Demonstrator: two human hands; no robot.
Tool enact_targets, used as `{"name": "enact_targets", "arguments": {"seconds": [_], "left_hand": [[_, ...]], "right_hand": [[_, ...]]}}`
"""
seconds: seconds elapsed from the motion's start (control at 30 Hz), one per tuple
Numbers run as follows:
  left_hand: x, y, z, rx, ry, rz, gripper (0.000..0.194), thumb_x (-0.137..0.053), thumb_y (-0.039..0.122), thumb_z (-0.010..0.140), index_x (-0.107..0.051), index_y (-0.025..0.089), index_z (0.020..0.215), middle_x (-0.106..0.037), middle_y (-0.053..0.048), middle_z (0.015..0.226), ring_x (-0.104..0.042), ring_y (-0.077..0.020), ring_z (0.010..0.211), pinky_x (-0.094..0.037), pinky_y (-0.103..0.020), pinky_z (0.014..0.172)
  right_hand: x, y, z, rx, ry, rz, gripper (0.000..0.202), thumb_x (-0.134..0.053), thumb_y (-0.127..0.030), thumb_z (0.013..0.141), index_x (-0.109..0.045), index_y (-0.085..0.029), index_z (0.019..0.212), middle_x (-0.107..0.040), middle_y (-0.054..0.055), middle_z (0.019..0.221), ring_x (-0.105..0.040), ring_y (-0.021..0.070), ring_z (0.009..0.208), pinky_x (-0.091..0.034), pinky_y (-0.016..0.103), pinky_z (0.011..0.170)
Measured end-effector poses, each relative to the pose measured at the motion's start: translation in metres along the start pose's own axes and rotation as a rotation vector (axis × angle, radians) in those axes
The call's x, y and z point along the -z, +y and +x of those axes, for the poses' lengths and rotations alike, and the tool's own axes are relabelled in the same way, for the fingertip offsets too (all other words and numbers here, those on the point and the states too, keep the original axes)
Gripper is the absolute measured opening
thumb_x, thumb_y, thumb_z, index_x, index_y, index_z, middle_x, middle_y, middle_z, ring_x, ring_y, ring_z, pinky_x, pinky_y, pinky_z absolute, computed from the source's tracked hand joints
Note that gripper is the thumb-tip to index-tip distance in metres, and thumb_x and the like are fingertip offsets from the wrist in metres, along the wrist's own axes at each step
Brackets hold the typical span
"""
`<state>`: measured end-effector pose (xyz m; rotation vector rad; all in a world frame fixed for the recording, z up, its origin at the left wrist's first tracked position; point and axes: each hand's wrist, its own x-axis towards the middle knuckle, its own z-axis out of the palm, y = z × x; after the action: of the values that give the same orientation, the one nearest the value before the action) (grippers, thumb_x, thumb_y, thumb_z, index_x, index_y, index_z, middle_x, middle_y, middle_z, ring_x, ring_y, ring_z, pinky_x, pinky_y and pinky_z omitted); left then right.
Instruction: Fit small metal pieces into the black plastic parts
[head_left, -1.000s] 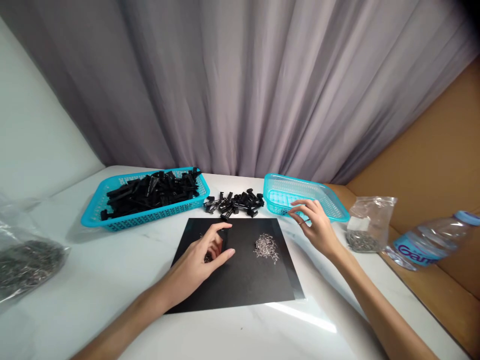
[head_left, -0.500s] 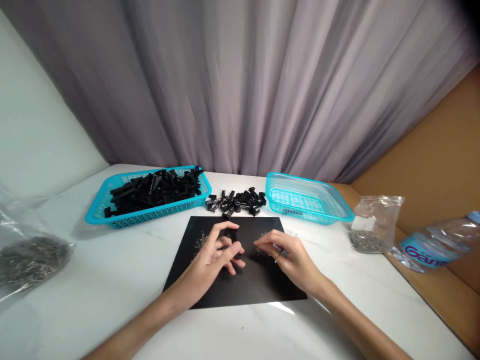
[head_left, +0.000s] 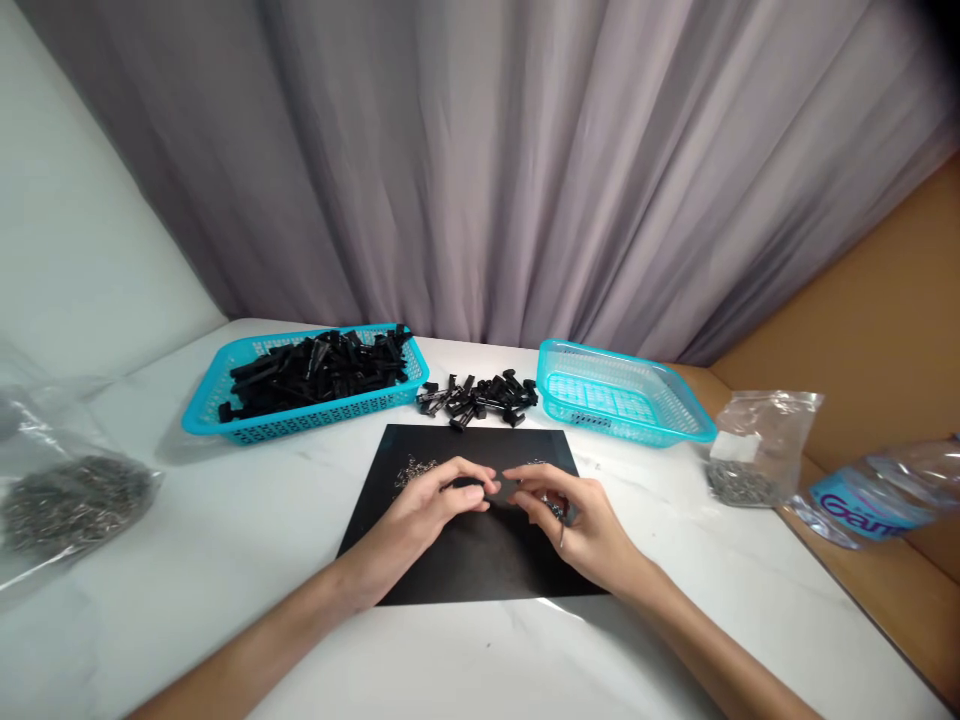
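Note:
My left hand (head_left: 427, 505) is closed over the black mat (head_left: 480, 565), thumb and fingers bent around a black plastic part (head_left: 466, 483) that barely stands out against the mat. Facing it, my right hand (head_left: 581, 510) has its thumb and fingertips drawn together in a pinch; whatever they hold is too small to make out. The fingertips of both hands are a short gap apart. Small metal pieces (head_left: 412, 472) lie in a pile beside my left hand, and another small pile (head_left: 537, 464) is partly hidden behind my right hand.
Several black parts (head_left: 480, 400) lie loose behind the mat. A blue basket (head_left: 322, 410) heaped with black parts stands back left, another blue basket (head_left: 630, 432) back right. Bags of metal pieces (head_left: 82, 500) (head_left: 742, 482) lie at both sides, with a water bottle (head_left: 870, 500) far right.
My left hand has turned and its fingers have closed more over the black part. My right hand has lifted from the right pile and come nearer the left. The view has shifted slightly.

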<state>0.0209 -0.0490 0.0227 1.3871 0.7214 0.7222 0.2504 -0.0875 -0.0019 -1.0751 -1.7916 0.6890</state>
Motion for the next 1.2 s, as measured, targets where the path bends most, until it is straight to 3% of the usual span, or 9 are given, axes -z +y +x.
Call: {"name": "enact_targets", "arguments": {"seconds": [0.2,0.27,0.43,0.53,0.63,0.77,0.9,1.07,1.2], "left_hand": [[0.003,-0.009,0.0,-0.076,-0.003,0.09,0.022,-0.082,0.035,0.08,-0.068,0.019,0.087,-0.045,-0.009,0.152,-0.048,-0.032,0.143,-0.038,-0.044,0.12],[0.002,-0.01,-0.001,-0.097,0.009,0.165,0.025,-0.081,0.035,0.082,-0.067,0.022,0.098,-0.052,-0.009,0.145,-0.052,-0.03,0.139,-0.041,-0.045,0.118],[0.0,-0.01,-0.003,-0.11,0.085,0.319,0.074,-0.085,0.038,0.078,-0.046,0.035,0.141,-0.056,-0.007,0.142,-0.06,-0.0239,0.116,-0.049,-0.045,0.105],[-0.001,-0.011,-0.004,-0.078,0.075,0.298,0.071,-0.083,0.039,0.08,-0.047,0.034,0.141,-0.057,-0.006,0.142,-0.061,-0.0214,0.111,-0.047,-0.046,0.109],[-0.005,-0.011,-0.004,-0.069,0.075,0.263,0.065,-0.083,0.037,0.08,-0.048,0.031,0.135,-0.063,-0.006,0.131,-0.064,-0.0211,0.11,-0.048,-0.044,0.109],[-0.011,-0.014,-0.004,-0.075,0.086,0.125,0.063,-0.08,0.033,0.084,-0.037,0.031,0.13,-0.066,-0.004,0.121,-0.071,-0.0185,0.094,-0.057,-0.041,0.092],[-0.016,-0.018,-0.003,-0.032,0.081,0.039,0.066,-0.077,0.031,0.087,-0.03,0.032,0.133,-0.065,-0.001,0.108,-0.071,-0.0179,0.087,-0.059,-0.034,0.077],[-0.018,-0.016,-0.004,0.02,0.09,0.039,0.084,-0.079,0.038,0.085,-0.024,0.036,0.149,-0.062,-0.006,0.121,-0.068,-0.0213,0.102,-0.056,-0.039,0.09],[-0.016,-0.007,-0.005,0.1,0.111,-0.011,0.058,-0.051,0.06,0.1,-0.034,0.035,0.149,-0.065,-0.008,0.125,-0.07,-0.0224,0.101,-0.052,-0.045,0.099]], "right_hand": [[0.003,-0.001,0.002,-0.126,-0.001,0.031,0.02,-0.063,-0.038,0.099,-0.075,-0.022,0.1,-0.074,0.002,0.085,-0.063,0.0132,0.063,-0.045,0.027,0.06],[0.004,-0.003,0.002,-0.163,-0.015,0.078,0.022,-0.062,-0.04,0.099,-0.073,-0.021,0.101,-0.074,0.003,0.087,-0.064,0.0133,0.064,-0.046,0.027,0.061],[0.004,-0.01,0.002,-0.189,-0.039,0.082,0.022,-0.059,-0.042,0.101,-0.069,-0.022,0.099,-0.071,0.003,0.095,-0.059,0.0124,0.068,-0.043,0.028,0.064],[0.003,-0.013,0.001,-0.194,-0.014,0.056,0.024,-0.061,-0.044,0.1,-0.069,-0.022,0.094,-0.064,0.001,0.087,-0.05,0.0125,0.069,-0.039,0.028,0.063],[0.0,-0.014,0.001,-0.268,-0.038,0.194,0.027,-0.065,-0.047,0.097,-0.069,-0.021,0.092,-0.06,0.0,0.08,-0.049,0.0127,0.068,-0.038,0.027,0.063],[-0.007,-0.012,0.001,-0.335,-0.06,0.409,0.03,-0.074,-0.049,0.09,-0.068,-0.02,0.09,-0.065,0.001,0.084,-0.055,0.0132,0.072,-0.042,0.027,0.065],[-0.01,-0.012,0.001,-0.354,-0.031,0.454,0.032,-0.076,-0.049,0.087,-0.068,-0.019,0.088,-0.067,0.001,0.082,-0.057,0.013,0.07,-0.045,0.026,0.065],[-0.009,-0.014,0.003,-0.34,-0.027,0.397,0.033,-0.07,-0.052,0.092,-0.065,-0.02,0.091,-0.068,0.002,0.085,-0.056,0.0122,0.065,-0.047,0.027,0.063],[-0.005,-0.01,0.002,-0.33,-0.034,0.317,0.031,-0.07,-0.05,0.092,-0.066,-0.019,0.091,-0.069,0.002,0.083,-0.057,0.013,0.069,-0.044,0.026,0.064]]}}
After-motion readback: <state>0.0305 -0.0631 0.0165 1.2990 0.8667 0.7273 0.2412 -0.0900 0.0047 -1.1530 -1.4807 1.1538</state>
